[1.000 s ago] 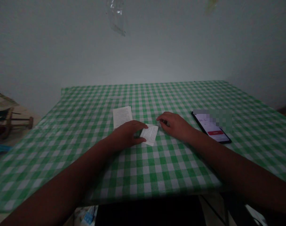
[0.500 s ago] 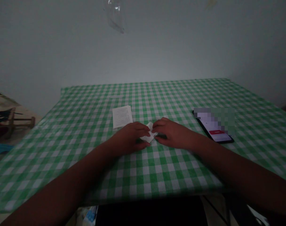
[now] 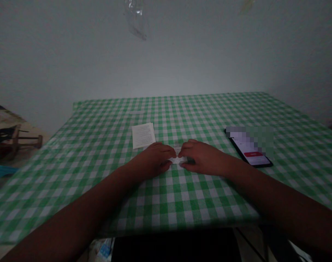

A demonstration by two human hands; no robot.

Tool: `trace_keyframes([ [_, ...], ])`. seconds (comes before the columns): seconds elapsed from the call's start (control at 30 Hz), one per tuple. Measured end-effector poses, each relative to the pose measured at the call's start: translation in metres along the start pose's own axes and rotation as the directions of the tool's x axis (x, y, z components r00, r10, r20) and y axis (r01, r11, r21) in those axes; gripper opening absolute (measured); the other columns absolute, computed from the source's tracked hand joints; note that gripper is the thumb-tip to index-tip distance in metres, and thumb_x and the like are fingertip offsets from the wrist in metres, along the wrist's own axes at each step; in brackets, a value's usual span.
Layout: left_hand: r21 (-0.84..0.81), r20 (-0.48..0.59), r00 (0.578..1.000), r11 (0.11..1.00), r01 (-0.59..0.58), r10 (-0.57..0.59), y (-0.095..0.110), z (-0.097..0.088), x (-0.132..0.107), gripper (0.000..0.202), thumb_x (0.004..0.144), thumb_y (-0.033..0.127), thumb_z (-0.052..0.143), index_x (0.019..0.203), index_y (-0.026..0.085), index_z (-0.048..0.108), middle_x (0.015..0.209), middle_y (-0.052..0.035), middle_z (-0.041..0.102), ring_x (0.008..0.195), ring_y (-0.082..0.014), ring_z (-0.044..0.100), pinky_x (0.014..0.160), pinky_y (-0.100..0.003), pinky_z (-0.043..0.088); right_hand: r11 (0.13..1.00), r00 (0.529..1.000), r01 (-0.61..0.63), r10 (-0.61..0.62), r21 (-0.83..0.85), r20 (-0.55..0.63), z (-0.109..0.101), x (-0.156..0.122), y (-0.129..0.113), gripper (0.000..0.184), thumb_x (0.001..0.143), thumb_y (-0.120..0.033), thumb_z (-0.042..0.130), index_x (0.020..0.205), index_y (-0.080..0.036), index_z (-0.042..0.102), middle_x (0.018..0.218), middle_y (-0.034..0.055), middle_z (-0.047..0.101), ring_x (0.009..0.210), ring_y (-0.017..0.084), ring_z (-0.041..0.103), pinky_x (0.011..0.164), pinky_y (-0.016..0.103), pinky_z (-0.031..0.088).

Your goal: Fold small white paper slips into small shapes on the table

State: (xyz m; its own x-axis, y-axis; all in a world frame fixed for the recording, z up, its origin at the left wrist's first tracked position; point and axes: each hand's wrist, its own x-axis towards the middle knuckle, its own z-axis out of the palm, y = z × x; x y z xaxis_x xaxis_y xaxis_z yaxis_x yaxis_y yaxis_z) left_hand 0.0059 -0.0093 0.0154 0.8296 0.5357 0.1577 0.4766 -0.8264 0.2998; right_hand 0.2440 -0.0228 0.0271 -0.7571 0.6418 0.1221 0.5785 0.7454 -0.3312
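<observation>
A small piece of folded printed paper lies between my two hands at the middle of the table. My left hand is closed on its left side, fingers on top and thumb at the near edge. From the right, my right hand grips the other side, with its fingertips bent down on the paper and the thumb below. The fingers cover much of the paper. Just beyond my left hand sits a small stack of printed sheets.
A phone with a lit, partly blurred screen lies to the right of my right hand. The green checked tablecloth covers the table. A clear plastic bag hangs on the wall. Wooden furniture and a blue object stand at left.
The paper has gone from a pointed, angled shape to a flatter strip lying crosswise. Both hands have shifted slightly and stay on it. The view has tilted a little.
</observation>
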Motion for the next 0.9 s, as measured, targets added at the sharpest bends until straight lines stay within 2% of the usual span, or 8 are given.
trace_keyframes([
  [0.2, -0.076, -0.007, 0.999, 0.996, 0.044, -0.045, 0.000, 0.001, 0.000, 0.028, 0.085, 0.022, 0.064, 0.113, 0.019, 0.062, 0.120, -0.0078, 0.064, 0.111, -0.0218, 0.059, 0.100, -0.038, 0.047, 0.987, 1.000, -0.013, 0.017, -0.160, 0.020, 0.003, 0.003, -0.005, 0.019, 0.091, -0.027, 0.058, 0.099, -0.017, 0.071, 0.093, 0.0088, 0.066, 0.091, 0.024, 0.054, 0.085, 0.040, 0.044],
  [0.3, -0.055, 0.013, 0.998, 0.997, 0.055, -0.054, 0.001, 0.002, 0.002, 0.026, 0.087, 0.021, 0.063, 0.113, 0.018, 0.061, 0.120, -0.0077, 0.063, 0.109, -0.0211, 0.059, 0.099, -0.037, 0.047, 0.974, 1.000, -0.010, 0.016, -0.224, 0.025, 0.004, 0.003, -0.007, 0.021, 0.093, -0.028, 0.054, 0.097, -0.016, 0.071, 0.093, 0.0095, 0.066, 0.091, 0.024, 0.054, 0.085, 0.040, 0.044],
  [0.53, 0.087, 0.055, 0.998, 0.996, -0.005, 0.000, 0.006, 0.000, 0.006, 0.020, 0.091, 0.018, 0.056, 0.110, 0.014, 0.060, 0.115, -0.0098, 0.063, 0.108, -0.0231, 0.058, 0.099, -0.038, 0.046, 0.973, 0.999, -0.038, 0.037, -0.229, -0.010, 0.007, 0.003, -0.009, 0.028, 0.092, -0.041, 0.057, 0.096, -0.016, 0.069, 0.094, 0.0087, 0.065, 0.091, 0.024, 0.053, 0.085, 0.040, 0.044],
  [0.73, 0.130, 0.060, 0.998, 0.991, 0.008, -0.016, 0.008, 0.000, 0.008, 0.019, 0.091, 0.017, 0.055, 0.109, 0.014, 0.059, 0.116, -0.0106, 0.062, 0.108, -0.0225, 0.059, 0.098, -0.038, 0.047, 0.955, 0.998, -0.064, 0.057, -0.290, -0.032, 0.009, 0.005, -0.015, 0.024, 0.092, -0.037, 0.057, 0.096, -0.017, 0.068, 0.099, 0.0092, 0.065, 0.096, 0.026, 0.051, 0.083, 0.041, 0.042],
  [0.9, 0.084, 0.064, 0.997, 0.996, 0.037, -0.043, 0.005, 0.000, 0.007, 0.019, 0.091, 0.016, 0.054, 0.110, 0.015, 0.059, 0.119, -0.0093, 0.061, 0.110, -0.0217, 0.060, 0.097, -0.035, 0.049, 0.938, 0.997, -0.075, 0.073, -0.337, -0.019, 0.009, 0.006, -0.017, 0.024, 0.094, -0.036, 0.054, 0.098, -0.017, 0.068, 0.100, 0.0098, 0.066, 0.098, 0.027, 0.052, 0.081, 0.041, 0.042],
])
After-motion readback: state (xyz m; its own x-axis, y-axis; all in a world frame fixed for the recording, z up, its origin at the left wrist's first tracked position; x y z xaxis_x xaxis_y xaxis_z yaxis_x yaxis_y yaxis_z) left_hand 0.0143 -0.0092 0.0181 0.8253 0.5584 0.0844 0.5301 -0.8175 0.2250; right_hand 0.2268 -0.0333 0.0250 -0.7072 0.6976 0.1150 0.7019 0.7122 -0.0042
